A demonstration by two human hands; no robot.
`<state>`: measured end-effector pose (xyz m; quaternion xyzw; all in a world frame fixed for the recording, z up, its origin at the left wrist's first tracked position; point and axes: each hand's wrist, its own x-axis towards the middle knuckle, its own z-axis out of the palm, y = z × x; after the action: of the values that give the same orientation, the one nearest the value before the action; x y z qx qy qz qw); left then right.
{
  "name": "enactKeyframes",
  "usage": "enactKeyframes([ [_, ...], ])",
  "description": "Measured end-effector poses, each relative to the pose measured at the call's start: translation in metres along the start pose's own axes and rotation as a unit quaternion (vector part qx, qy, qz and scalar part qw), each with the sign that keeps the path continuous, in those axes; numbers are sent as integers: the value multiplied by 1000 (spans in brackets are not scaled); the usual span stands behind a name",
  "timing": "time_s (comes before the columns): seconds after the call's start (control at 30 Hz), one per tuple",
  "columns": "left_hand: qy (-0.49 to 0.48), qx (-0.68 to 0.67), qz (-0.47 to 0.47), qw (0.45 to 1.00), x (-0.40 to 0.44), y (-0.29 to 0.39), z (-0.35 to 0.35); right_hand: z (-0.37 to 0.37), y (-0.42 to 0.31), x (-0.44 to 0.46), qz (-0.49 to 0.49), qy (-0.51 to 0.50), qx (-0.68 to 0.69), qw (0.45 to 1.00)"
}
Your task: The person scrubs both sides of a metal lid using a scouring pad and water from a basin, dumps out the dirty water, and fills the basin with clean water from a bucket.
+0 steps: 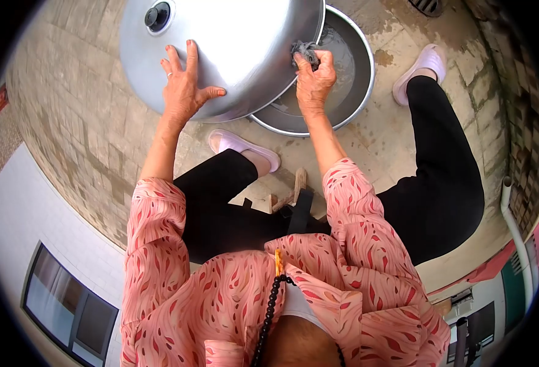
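Note:
A large domed metal lid (239,49) with a black knob (157,16) is tilted over a metal basin (364,76) that holds some cloudy water. My left hand (183,85) lies with spread fingers on the lid's outer surface, below the knob. At the lid's right rim my right hand (316,79) pinches a grey steel wool scrubber (306,52), pressed against or right beside the edge. The lid covers the basin's left part.
Wet patches mark the paved ground (398,30) around the basin. My feet in pale slippers (245,148) stand on either side of it. A drain grate (427,6) is at the top right, and a wooden stool part (299,182) shows beneath me.

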<state>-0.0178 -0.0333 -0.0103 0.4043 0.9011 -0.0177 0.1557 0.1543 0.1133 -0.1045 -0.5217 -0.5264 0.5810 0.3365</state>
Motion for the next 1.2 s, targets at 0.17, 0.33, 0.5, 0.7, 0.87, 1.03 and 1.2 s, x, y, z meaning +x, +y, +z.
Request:
enactKeyframes([
  [0.17, -22, 5, 0, 1000, -2, 1, -5, 1, -20, 29, -81, -10, -57, 995],
  [0.33, -22, -2, -6, 1000, -1, -1, -3, 18, -34, 28, -182, 18, -36, 982],
  [0.5, -28, -2, -8, 1000, -2, -2, -2, 7, -13, 74, -27, 9, -58, 998],
  [0.7, -25, -1, -5, 1000, -2, 0, -4, 36, -41, 53, -238, 11, -39, 970],
  [0.87, -26, 5, -5, 1000, -3, -5, -2, 20, -9, 90, -121, 43, -72, 989],
  [1.03, -34, -24, -15, 999, -2, 1, -5, 28, -39, 53, -217, 26, -38, 975],
  [1.2, -8, 5, 16, 1000, 5, -5, -1, 23, -32, 61, -203, 21, -42, 978],
])
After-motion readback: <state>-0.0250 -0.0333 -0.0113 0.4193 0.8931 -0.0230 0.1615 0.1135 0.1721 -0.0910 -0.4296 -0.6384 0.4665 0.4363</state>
